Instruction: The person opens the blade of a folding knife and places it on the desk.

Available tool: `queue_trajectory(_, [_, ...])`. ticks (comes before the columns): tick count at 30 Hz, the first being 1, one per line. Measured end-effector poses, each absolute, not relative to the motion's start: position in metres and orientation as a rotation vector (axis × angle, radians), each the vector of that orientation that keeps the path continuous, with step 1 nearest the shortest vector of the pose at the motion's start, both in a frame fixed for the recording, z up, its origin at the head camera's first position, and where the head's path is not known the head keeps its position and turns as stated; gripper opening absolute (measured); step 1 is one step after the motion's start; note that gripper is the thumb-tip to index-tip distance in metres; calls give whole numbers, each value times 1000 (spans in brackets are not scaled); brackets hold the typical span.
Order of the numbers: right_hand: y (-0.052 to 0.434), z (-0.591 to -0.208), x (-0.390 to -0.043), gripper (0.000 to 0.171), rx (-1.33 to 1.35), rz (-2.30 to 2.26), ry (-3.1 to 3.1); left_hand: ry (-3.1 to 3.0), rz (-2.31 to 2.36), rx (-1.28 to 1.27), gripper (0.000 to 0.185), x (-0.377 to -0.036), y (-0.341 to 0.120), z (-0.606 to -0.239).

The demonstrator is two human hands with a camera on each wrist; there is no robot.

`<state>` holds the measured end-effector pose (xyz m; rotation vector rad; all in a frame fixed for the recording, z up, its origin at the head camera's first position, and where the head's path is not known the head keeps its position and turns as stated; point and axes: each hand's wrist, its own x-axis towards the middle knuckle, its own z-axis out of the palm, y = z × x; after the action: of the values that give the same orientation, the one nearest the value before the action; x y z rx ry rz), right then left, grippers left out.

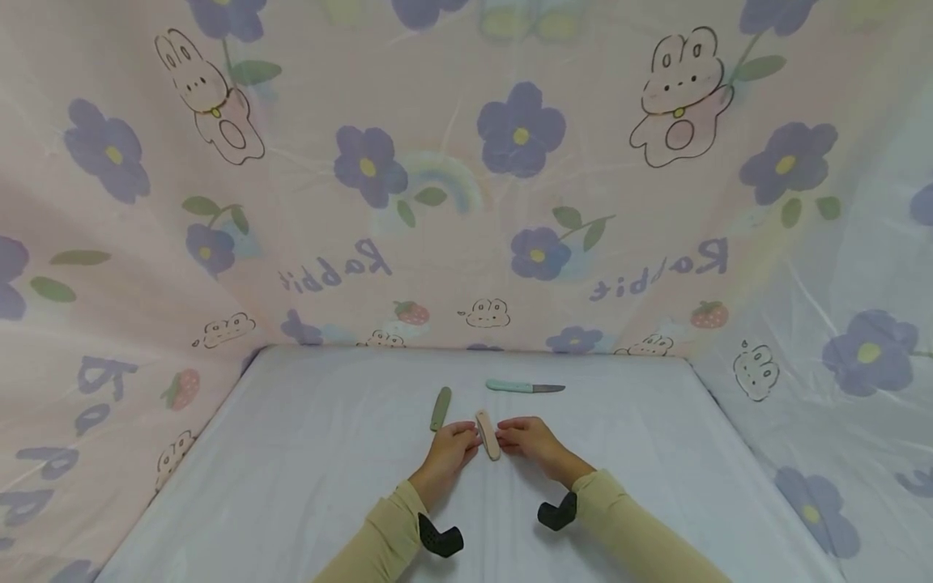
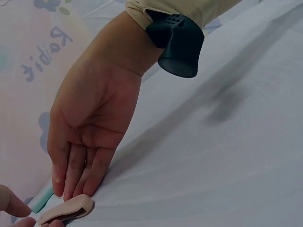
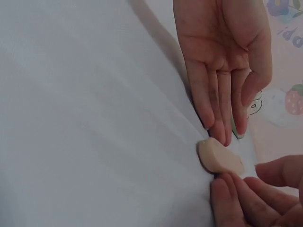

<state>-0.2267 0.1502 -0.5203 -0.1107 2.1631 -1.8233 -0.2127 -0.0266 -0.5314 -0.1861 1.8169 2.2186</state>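
Note:
A folded knife with a beige handle point(image 1: 487, 436) lies on the white cloth between the two hands. My left hand point(image 1: 448, 455) is at its left side, its long fingers extended and fingertips right at the handle in the left wrist view. From the other side my right hand point(image 1: 537, 448) brings its slightly bent fingertips against the handle point(image 3: 218, 157), thumb held apart. A slot runs along the handle's edge in the left wrist view. Just beyond the left hand lies a folded green knife point(image 1: 440, 410). Farther back, a mint-handled knife point(image 1: 510, 386) has its blade out, pointing right.
A white cloth point(image 1: 328, 453) covers the table. Curtains point(image 1: 452, 219) printed with rabbits and flowers hang at the back and both sides. Each wrist wears a black camera mount point(image 1: 440, 538).

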Motion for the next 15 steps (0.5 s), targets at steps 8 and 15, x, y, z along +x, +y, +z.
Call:
queue_trajectory(8, [148, -520, -225, 30, -94, -1843, 2130, 1674, 2323, -204, 37, -213, -28, -534])
queue_trajectory(15, [147, -524, -223, 31, -14, -1905, 2107, 1643, 2347, -215, 38, -211, -27, -534])
